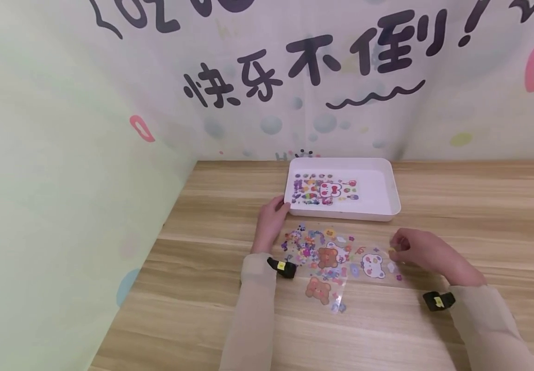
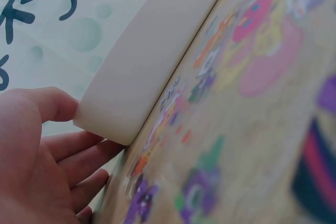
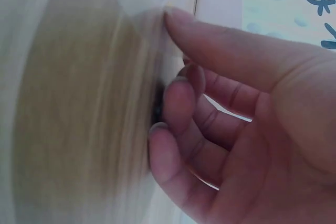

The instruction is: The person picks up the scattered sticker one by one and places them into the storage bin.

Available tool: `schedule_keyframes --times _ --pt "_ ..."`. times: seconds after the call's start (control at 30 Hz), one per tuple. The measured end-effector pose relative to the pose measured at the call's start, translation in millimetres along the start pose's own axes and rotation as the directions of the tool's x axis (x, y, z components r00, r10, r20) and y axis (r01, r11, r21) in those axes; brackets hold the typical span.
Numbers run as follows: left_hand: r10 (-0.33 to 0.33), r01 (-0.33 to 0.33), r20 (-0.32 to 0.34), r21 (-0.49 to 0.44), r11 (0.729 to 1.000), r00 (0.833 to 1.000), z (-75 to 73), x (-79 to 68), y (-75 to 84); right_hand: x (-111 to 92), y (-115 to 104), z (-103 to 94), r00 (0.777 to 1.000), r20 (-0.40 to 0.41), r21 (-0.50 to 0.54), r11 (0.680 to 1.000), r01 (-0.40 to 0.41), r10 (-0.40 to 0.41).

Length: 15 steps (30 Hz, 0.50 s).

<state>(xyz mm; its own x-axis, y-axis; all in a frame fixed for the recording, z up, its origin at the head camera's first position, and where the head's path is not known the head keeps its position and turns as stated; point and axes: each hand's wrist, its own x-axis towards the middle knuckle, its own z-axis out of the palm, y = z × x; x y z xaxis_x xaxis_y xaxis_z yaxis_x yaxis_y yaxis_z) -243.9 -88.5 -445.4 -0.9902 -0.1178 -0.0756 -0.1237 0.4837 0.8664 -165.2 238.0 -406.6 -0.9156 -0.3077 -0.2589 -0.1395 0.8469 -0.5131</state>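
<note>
My left hand [image 1: 271, 221] holds the near left corner of a white tray [image 1: 341, 216]. In the left wrist view its thumb lies at the rim of the tray wall [image 2: 136, 66], with the other fingers beneath the corner. Clear sticker sheets with bears and small shapes overlap on the table before the tray. At their right end, my right hand [image 1: 427, 252] pinches the edge of a clear sheet with a white bear [image 1: 372, 266]. The right wrist view shows thumb and forefinger together at the clear film, the other fingers [image 3: 178, 103] curled.
More sticker sheets [image 1: 327, 190] lie inside the tray on its left side. A brown bear sticker [image 1: 318, 291] is on the sheet nearest me. Behind the wooden table [image 1: 193, 309] hangs a printed cloth [image 1: 248, 123]; a pale wall stands at the left.
</note>
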Motion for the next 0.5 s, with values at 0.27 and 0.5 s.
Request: schedule_keyframes --times 0.27,0.5 --pt "0.006 -0.006 -0.008 -0.001 1.000 1.000 0.2 -0.1 0.8 0.8 2.5 2.2 0.999 -0.028 -0.009 1.000 0.020 -0.020" --pt "0.056 -0.056 -0.005 0.009 0.998 0.998 -0.7 -0.1 0.3 0.7 4.3 1.6 0.997 -0.065 -0.024 0.999 0.031 -0.032"
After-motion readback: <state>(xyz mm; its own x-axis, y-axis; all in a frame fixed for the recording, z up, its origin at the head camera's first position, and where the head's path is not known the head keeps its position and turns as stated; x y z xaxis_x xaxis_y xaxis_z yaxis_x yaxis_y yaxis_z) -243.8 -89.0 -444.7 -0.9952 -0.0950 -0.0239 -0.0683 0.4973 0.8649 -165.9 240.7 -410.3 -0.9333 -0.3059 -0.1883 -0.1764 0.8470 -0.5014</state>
